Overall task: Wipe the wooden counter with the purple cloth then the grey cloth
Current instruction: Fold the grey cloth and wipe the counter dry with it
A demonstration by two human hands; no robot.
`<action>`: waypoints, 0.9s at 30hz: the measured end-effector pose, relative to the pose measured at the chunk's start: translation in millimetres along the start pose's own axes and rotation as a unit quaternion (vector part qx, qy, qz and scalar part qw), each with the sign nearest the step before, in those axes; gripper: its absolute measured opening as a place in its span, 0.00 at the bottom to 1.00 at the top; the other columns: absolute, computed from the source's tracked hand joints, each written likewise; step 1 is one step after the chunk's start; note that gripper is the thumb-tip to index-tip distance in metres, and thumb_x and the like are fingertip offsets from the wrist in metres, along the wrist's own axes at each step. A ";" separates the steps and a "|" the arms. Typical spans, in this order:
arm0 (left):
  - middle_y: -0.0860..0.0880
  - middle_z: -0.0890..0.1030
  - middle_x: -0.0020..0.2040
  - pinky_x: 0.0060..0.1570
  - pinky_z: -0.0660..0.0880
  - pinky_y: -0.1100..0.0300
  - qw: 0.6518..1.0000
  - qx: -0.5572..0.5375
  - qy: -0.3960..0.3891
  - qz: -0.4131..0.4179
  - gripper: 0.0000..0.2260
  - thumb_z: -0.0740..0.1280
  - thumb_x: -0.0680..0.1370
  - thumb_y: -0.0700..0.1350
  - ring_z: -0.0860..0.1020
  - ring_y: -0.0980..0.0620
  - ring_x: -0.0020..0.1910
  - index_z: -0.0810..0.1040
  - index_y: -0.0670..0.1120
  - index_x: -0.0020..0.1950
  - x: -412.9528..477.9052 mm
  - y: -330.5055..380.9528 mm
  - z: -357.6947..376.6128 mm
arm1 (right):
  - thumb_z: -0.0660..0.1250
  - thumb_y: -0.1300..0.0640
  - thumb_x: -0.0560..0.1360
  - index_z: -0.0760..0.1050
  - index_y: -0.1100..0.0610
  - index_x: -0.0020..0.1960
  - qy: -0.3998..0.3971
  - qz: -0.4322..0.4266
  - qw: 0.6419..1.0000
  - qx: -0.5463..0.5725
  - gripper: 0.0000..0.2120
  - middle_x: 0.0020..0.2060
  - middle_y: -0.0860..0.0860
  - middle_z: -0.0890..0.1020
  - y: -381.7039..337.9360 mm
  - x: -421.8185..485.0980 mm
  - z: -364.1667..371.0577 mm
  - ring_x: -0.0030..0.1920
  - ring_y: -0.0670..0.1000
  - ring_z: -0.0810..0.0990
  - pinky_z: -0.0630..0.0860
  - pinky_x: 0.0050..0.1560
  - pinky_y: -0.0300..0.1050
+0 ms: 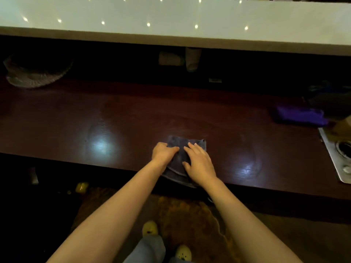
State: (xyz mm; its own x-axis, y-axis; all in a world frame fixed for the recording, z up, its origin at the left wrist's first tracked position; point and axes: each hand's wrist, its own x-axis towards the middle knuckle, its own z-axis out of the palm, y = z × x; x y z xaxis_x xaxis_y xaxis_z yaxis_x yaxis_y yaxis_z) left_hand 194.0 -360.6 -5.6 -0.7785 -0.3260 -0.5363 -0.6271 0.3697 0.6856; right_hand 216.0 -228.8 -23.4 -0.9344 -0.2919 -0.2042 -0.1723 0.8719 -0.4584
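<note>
The grey cloth (pixel 178 147) lies folded at the front edge of the dark wooden counter (pixel 133 118), its near corner hanging slightly over the edge. My left hand (pixel 163 152) grips the cloth's left side with curled fingers. My right hand (pixel 199 164) rests flat on top of the cloth, fingers spread. The purple cloth (pixel 300 115) lies crumpled on the counter at the far right, away from both hands.
A metal sink panel (pixel 334 154) with a drain sits at the counter's right end. A wicker basket (pixel 36 73) stands at the back left. A white raised ledge (pixel 171 21) runs along the back, with small items in the dark recess beneath it.
</note>
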 end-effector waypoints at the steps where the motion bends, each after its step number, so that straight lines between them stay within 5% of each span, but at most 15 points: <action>1: 0.40 0.83 0.50 0.48 0.78 0.51 1.000 -0.012 -0.014 -0.001 0.10 0.70 0.71 0.48 0.81 0.44 0.47 0.81 0.42 0.45 -0.2 1.1 -0.3 | 0.63 0.52 0.77 0.60 0.53 0.73 0.009 0.000 1.000 0.009 0.27 0.75 0.50 0.60 1.0 0.6 -0.9 0.76 0.51 0.54 0.54 0.75 0.51; 3: 0.42 0.83 0.47 0.48 0.78 0.50 0.999 -0.037 -0.029 0.004 0.07 0.71 0.70 0.48 0.80 0.45 0.45 0.78 0.45 0.41 -2.5 3.2 -0.3 | 0.63 0.52 0.76 0.64 0.54 0.71 0.020 -0.002 0.999 0.047 0.25 0.73 0.50 0.65 6.1 1.6 -4.9 0.74 0.52 0.59 0.58 0.73 0.51; 7: 0.45 0.76 0.51 0.47 0.74 0.54 0.996 -0.066 -0.052 0.038 0.16 0.72 0.69 0.45 0.76 0.47 0.48 0.70 0.47 0.52 -2.4 8.7 5.2 | 0.61 0.56 0.77 0.64 0.54 0.71 0.046 0.031 0.986 0.158 0.23 0.70 0.51 0.69 14.8 5.5 -18.4 0.71 0.54 0.64 0.63 0.70 0.49; 10: 0.43 0.77 0.51 0.41 0.75 0.55 0.987 -0.131 -0.091 0.012 0.17 0.71 0.71 0.42 0.77 0.49 0.43 0.70 0.43 0.57 -0.5 13.4 8.4 | 0.61 0.55 0.78 0.61 0.51 0.73 0.011 0.024 0.991 0.128 0.24 0.71 0.50 0.67 18.7 10.8 -23.6 0.72 0.54 0.62 0.62 0.71 0.54; 15: 0.45 0.82 0.38 0.33 0.79 0.61 0.930 -0.314 -0.189 -0.029 0.05 0.67 0.72 0.34 0.80 0.52 0.35 0.74 0.43 0.43 5.2 20.7 -0.4 | 0.65 0.49 0.75 0.63 0.51 0.72 0.056 0.053 0.974 0.211 0.27 0.71 0.49 0.66 30.1 12.2 -30.8 0.71 0.50 0.61 0.60 0.71 0.46; 19: 0.45 0.83 0.43 0.43 0.80 0.58 0.883 -0.383 -0.269 -0.021 0.09 0.65 0.73 0.33 0.81 0.50 0.41 0.75 0.41 0.52 8.3 28.9 10.6 | 0.69 0.47 0.72 0.62 0.49 0.72 0.068 0.164 0.889 0.423 0.31 0.66 0.43 0.67 38.7 1.3 -45.4 0.67 0.45 0.66 0.66 0.67 0.45; 22: 0.46 0.79 0.49 0.50 0.77 0.56 0.874 -0.394 -0.286 -0.018 0.17 0.63 0.73 0.32 0.79 0.50 0.48 0.70 0.48 0.58 -0.3 38.5 31.5 | 0.71 0.53 0.70 0.71 0.50 0.63 0.090 0.206 0.809 0.543 0.22 0.61 0.50 0.77 47.9 -11.4 -53.2 0.61 0.49 0.76 0.74 0.58 0.43; 27: 0.49 0.81 0.50 0.44 0.79 0.63 0.877 -0.359 -0.317 0.047 0.28 0.63 0.73 0.29 0.81 0.56 0.47 0.63 0.54 0.66 -14.5 41.1 71.2 | 0.71 0.58 0.71 0.74 0.56 0.61 0.197 0.197 0.897 0.342 0.19 0.54 0.48 0.78 81.3 -32.3 -83.1 0.54 0.45 0.75 0.67 0.47 0.19</action>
State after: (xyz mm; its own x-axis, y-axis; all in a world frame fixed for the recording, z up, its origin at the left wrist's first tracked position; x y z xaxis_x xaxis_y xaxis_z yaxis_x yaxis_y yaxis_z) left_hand 177.7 -278.7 -4.7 -0.8258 0.3104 -0.4708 -0.5596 -0.3477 0.7523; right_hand 206.3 -115.8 17.8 -0.9414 0.2657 -0.2079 0.3024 0.3915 -0.8690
